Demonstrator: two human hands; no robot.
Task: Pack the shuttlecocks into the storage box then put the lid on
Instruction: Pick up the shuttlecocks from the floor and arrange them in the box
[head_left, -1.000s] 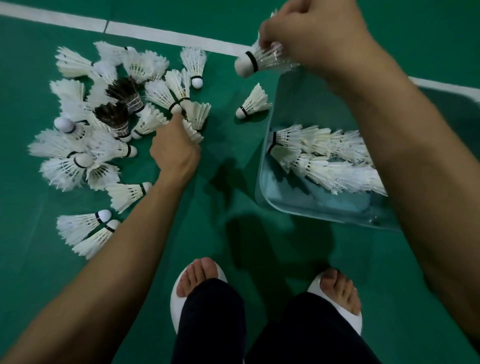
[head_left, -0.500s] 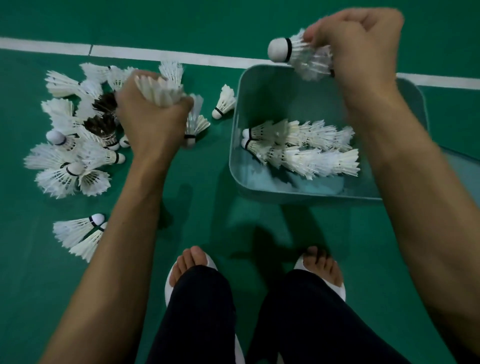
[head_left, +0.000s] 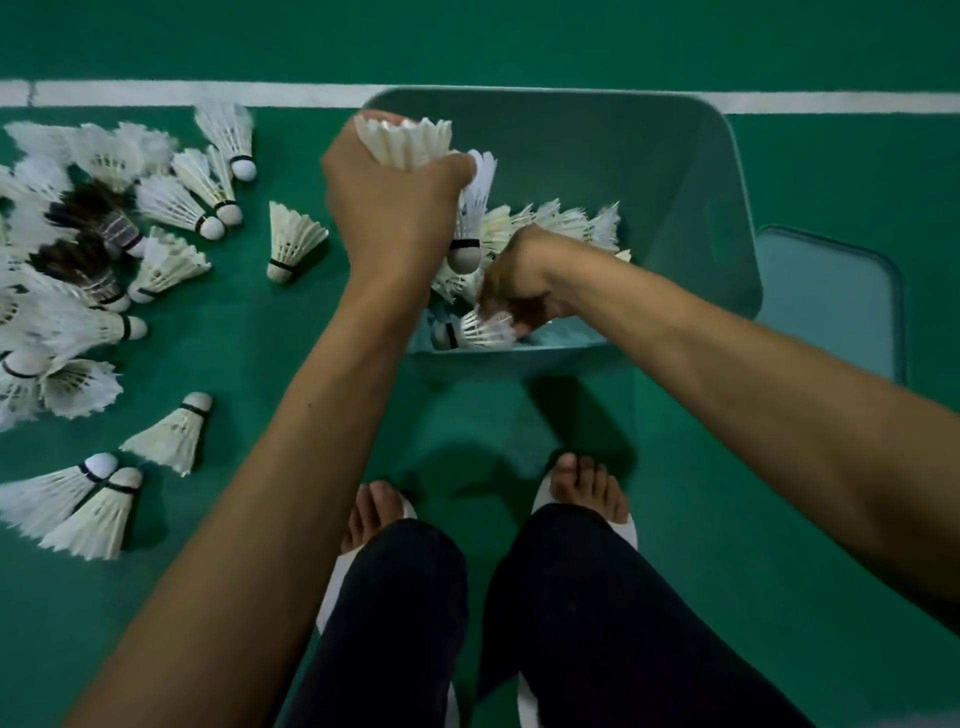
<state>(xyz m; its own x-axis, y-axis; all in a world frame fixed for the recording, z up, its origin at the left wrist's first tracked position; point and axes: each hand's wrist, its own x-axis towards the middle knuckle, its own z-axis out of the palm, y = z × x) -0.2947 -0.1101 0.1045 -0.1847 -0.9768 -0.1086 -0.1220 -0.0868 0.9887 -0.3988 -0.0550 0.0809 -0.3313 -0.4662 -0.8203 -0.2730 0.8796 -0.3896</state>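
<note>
Left hand (head_left: 395, 208) grip clamped on white feather shuttlecocks (head_left: 405, 140) over translucent plastic storage box (head_left: 727, 208) at 12 o'clock; right hand (head_left: 519, 283) clamped on another shuttlecock (head_left: 480, 327) inside. Light, crushable feathers: hold near cork.

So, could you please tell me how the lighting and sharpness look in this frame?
Head view: dim, even light; soft shadows on the floor below the box; the shuttlecocks at the far left edge smear into blur; the white line bows slightly from the wide lens.
</note>
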